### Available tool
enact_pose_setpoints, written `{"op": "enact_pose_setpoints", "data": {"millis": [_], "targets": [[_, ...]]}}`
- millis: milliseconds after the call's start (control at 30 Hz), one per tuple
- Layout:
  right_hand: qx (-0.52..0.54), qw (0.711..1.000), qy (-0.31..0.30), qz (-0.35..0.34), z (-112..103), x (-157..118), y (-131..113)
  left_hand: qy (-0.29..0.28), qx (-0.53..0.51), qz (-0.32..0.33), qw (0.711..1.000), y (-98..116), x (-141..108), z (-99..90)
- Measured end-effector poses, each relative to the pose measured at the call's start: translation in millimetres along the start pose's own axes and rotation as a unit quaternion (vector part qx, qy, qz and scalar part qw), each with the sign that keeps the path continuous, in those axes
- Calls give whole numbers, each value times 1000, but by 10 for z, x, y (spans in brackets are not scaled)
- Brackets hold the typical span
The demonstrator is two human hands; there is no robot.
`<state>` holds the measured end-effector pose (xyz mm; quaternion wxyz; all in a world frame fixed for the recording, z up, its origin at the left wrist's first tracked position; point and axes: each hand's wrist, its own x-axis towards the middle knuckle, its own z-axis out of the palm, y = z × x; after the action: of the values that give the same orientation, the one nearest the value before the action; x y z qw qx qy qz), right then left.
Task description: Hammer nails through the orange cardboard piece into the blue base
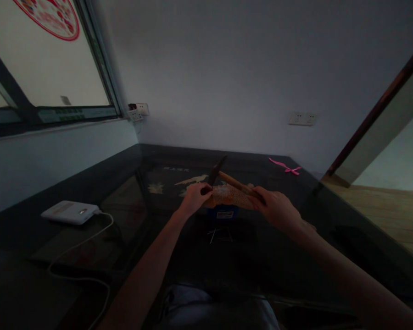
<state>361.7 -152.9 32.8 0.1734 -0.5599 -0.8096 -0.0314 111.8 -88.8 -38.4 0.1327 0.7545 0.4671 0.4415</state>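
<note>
The right hand (277,208) is gripping the wooden-handled hammer with a dark metal head (237,184), which is angling leftward from it. The left hand (193,199) is bunching its fingertips just beside that head; whether they are pinching anything, I cannot tell. Between the hands, a mottled orange, elongated piece (229,196) is lying over a blue box with a white label (223,213). A stray stroke could be catching the left fingertips; poor support could be letting the piece roll.
</note>
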Motion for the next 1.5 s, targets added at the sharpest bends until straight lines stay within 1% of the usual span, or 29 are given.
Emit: {"op": "enact_pose_setpoints", "data": {"millis": [67,100,233,267,367,433,600,800,933,1067,1133,1167,1200,1233,1267,1333,1367,1433,1500], "targets": [[-8,1000,-13,2,-2,-21,10,-5,2,0,1000,-7,2,5],[-7,1000,-9,6,-10,-30,20,-5,4,2,1000,-10,4,8],[9,999,32,25,-51,-56,52,-1,7,6,1000,-28,10,22],[7,999,32,25,-55,-61,53,-1,8,3,1000,-31,12,23],[-13,1000,-3,13,-40,-72,45,-5,14,-5,1000,-28,14,18],[-18,1000,-14,12,-23,-76,33,-11,16,-5,1000,-21,14,9],[10,999,18,25,8,-81,8,-3,22,2,1000,-29,12,5],[-7,1000,5,18,41,-86,35,-14,20,1,1000,-56,13,21],[14,999,31,25,34,-88,31,-1,35,11,999,-62,14,16],[18,999,13,27,76,-93,13,-10,28,2,1000,-82,13,20],[21,999,13,28,98,-86,24,-14,24,2,1000,-89,11,24],[36,999,21,34,105,-81,38,-14,22,3,1000,-89,11,25],[79,995,34,47,110,-75,56,-11,21,5,1000,-86,9,25],[145,986,45,65,116,-70,78,-8,20,7,1000,-81,8,24],[223,970,53,84,125,-68,102,-7,20,7,1000,-73,5,23],[367,922,50,117,168,-76,149,-4,17,6,1000,-59,-1,18],[412,901,39,127,204,-88,169,-2,14,7,1000,-54,-4,14],[466,874,13,134,298,-126,202,-4,5,14,1000,-50,-6,6],[525,840,-4,137,399,-175,231,-14,-6,21,1000,-44,5,-16]]}}
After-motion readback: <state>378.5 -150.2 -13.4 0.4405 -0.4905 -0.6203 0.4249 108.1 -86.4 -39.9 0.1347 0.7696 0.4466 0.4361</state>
